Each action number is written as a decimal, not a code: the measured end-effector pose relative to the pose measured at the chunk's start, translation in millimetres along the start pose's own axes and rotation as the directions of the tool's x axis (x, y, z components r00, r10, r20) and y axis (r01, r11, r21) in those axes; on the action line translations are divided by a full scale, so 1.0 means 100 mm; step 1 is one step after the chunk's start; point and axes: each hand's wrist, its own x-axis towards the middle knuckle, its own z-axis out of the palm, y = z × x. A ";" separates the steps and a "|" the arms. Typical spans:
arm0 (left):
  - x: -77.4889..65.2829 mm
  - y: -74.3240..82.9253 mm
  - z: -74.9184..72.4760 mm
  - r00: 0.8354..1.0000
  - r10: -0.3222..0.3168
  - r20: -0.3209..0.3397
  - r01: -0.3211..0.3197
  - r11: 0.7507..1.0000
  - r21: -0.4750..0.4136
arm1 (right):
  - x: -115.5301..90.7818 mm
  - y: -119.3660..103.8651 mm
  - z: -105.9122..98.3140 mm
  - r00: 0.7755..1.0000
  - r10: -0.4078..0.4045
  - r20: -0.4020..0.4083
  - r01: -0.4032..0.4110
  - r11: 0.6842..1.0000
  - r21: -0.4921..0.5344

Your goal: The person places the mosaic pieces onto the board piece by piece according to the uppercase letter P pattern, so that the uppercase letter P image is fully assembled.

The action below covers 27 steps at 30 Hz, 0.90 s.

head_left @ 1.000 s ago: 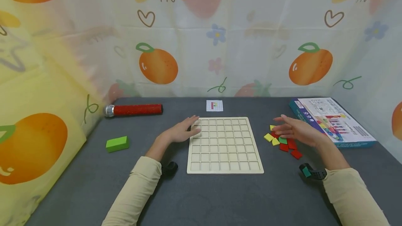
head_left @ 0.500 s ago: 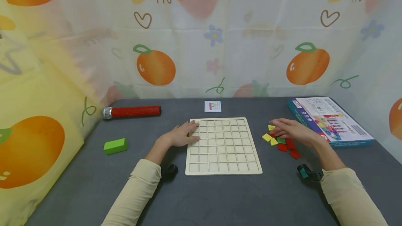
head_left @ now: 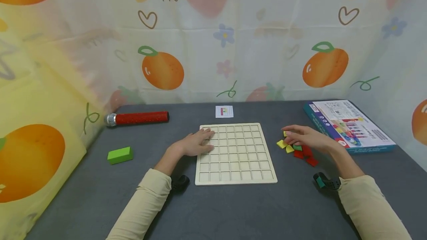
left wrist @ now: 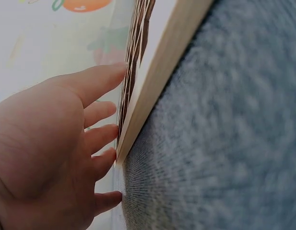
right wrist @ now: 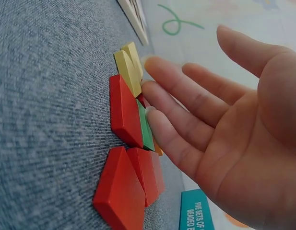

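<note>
A pale wooden grid board (head_left: 236, 155) lies flat in the middle of the table, its squares bare. My left hand (head_left: 194, 143) rests on its upper left edge with fingers spread; the left wrist view shows the fingertips at the board's rim (left wrist: 143, 103). On the right, my right hand (head_left: 307, 136) is over a small pile of square tiles, fingers extended and thumb apart. Up close in the right wrist view are red tiles (right wrist: 121, 191), a green tile (right wrist: 145, 125) and yellow tiles (right wrist: 128, 69), with the fingertips right at the pile.
Behind the board lies a small printed card (head_left: 224, 112) with a coloured grid. A red microphone (head_left: 138, 118) and a green block (head_left: 120, 155) lie at the left. A flat teal-edged box (head_left: 350, 127) sits at the back right, before a printed curtain (head_left: 200, 66).
My right hand has lowered slightly over the tiles, its fingers now nearer to them. The left hand stays on the board's edge. The whole head view has shifted a little.
</note>
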 end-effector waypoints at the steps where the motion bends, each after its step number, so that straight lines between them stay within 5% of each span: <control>1: 0.00 0.00 0.00 1.000 -0.002 0.002 0.002 1.000 -0.001 | 0.01 0.00 0.01 1.000 -0.005 0.003 0.005 1.000 -0.012; 14: 0.00 0.01 0.00 0.999 -0.031 0.041 0.030 0.999 0.023 | 0.00 0.05 0.01 0.983 -0.128 0.130 0.138 0.988 -0.067; 27: 0.03 0.01 0.00 0.999 -0.036 0.033 0.035 0.999 0.030 | 0.01 0.02 0.02 0.987 -0.150 0.054 0.158 0.967 -0.197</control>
